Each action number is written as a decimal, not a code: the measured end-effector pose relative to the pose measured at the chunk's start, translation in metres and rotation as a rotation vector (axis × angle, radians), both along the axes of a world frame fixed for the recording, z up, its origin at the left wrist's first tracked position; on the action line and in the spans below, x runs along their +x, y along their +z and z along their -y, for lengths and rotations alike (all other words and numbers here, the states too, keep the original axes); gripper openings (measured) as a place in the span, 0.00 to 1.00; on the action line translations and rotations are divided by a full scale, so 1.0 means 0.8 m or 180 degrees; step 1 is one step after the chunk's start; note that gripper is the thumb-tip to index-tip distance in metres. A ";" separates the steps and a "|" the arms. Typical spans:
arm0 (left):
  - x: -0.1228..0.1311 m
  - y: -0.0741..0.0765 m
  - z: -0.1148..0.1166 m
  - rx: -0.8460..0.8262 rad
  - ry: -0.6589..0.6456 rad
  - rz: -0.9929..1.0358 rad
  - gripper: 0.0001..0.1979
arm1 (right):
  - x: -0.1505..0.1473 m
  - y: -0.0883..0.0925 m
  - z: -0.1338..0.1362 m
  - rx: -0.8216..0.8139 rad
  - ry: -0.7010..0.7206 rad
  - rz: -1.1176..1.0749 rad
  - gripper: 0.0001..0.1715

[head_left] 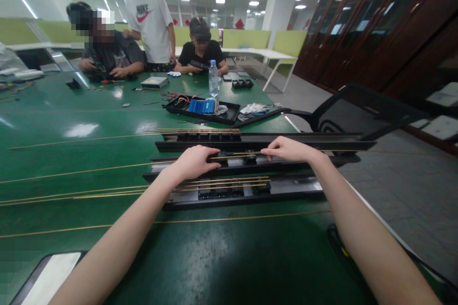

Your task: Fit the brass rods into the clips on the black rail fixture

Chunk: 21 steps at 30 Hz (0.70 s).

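Three long black rails lie side by side on the green table [89,152], each with small black blocks set in it. My left hand [195,162] is curled on the middle rail [286,166], fingers pinched on a thin brass rod [236,155] that runs along it. My right hand [286,149] pinches the same rod further right, beside a black block. The far rail [265,145] and the near rail [286,188] lie untouched. More brass rods [89,193] stretch left across the table.
A black tray [229,116] with blue parts and a water bottle [213,78] stand behind the rails. A black chair [358,114] is at the table's right edge. Three people work at the far end. A tablet [50,276] lies near left.
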<state>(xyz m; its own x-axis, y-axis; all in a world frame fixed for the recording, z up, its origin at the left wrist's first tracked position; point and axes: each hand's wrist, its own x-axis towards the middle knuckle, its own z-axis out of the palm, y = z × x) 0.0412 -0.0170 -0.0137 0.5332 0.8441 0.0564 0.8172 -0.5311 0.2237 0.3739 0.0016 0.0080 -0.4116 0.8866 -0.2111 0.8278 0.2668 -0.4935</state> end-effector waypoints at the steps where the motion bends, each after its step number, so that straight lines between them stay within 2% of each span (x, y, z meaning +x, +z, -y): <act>1: 0.000 0.000 0.000 -0.0006 -0.0008 -0.0004 0.28 | 0.000 0.000 0.000 -0.0004 -0.0003 -0.0009 0.38; 21: -0.001 -0.002 -0.002 0.0026 -0.0025 0.0043 0.28 | 0.001 0.004 0.003 -0.0300 0.0018 0.0069 0.38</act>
